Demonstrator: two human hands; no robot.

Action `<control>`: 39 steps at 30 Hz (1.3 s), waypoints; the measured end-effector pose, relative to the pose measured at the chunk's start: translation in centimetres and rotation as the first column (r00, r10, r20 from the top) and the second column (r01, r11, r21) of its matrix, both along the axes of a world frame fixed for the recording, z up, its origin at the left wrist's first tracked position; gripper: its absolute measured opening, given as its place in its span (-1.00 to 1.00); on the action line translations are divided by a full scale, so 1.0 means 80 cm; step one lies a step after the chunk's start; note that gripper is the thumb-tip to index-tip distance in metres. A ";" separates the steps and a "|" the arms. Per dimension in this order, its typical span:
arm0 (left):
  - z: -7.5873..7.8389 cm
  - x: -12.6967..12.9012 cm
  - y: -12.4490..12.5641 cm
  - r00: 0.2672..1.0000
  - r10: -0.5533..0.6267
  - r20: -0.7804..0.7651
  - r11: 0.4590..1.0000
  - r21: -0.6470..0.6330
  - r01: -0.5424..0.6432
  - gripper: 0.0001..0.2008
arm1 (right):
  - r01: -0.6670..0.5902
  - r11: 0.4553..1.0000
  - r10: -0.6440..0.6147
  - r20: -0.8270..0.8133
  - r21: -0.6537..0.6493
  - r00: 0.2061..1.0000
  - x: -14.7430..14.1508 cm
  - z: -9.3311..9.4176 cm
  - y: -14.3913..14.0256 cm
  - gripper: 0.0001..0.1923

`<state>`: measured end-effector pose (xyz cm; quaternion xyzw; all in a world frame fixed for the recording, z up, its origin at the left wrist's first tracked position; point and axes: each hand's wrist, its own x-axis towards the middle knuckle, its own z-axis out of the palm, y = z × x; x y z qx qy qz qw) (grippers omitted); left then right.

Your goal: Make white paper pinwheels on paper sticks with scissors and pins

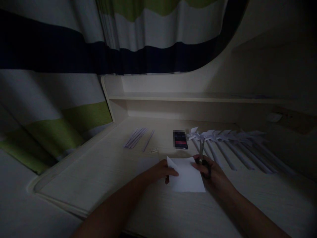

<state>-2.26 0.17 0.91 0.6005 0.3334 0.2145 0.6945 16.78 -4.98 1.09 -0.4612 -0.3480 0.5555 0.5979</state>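
Note:
A white sheet of paper (187, 177) is held above the desk between both hands, its upper left corner bent up. My left hand (164, 172) grips the left edge, thumb on top and fingers underneath. On the other side, my right hand (213, 170) pinches the upper right corner of the sheet with the thumb. That same hand also carries a pair of scissors (201, 152), their dark handles around its fingers and the blades pointing away from me. Whether the blades are fully closed is hard to see in the dim light.
Several paper pinwheels (223, 137) on rolled paper sticks lie in a row at the right. A phone (180, 139) lies beyond the sheet. Thin paper sticks (135, 137) lie at the back left, near small pale bits (154, 150). A shelf (173, 96) runs along the back; curtains (74, 82) hang left.

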 end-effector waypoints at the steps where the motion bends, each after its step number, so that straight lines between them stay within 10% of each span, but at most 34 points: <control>1: 0.001 -0.001 0.000 1.000 -0.006 -0.010 1.000 0.012 0.006 -0.80 | -0.001 1.000 0.001 0.001 -0.005 1.000 0.000 -0.002 0.001 -0.62; 21: -0.003 0.006 0.008 0.915 0.248 0.319 0.965 0.005 -0.263 -0.70 | 0.155 0.980 -0.155 -0.009 0.126 0.988 0.008 -0.012 0.006 -0.66; 29: -0.011 0.016 -0.001 0.972 -0.036 0.233 0.998 0.054 0.024 -0.63 | 0.272 0.950 -0.261 -0.089 0.152 0.961 0.001 -0.016 0.004 -0.69; 39: -0.013 0.020 -0.006 0.978 0.148 0.145 0.985 0.067 -0.159 -0.74 | 0.213 0.968 -0.220 0.038 0.130 0.975 -0.010 -0.012 0.000 -0.65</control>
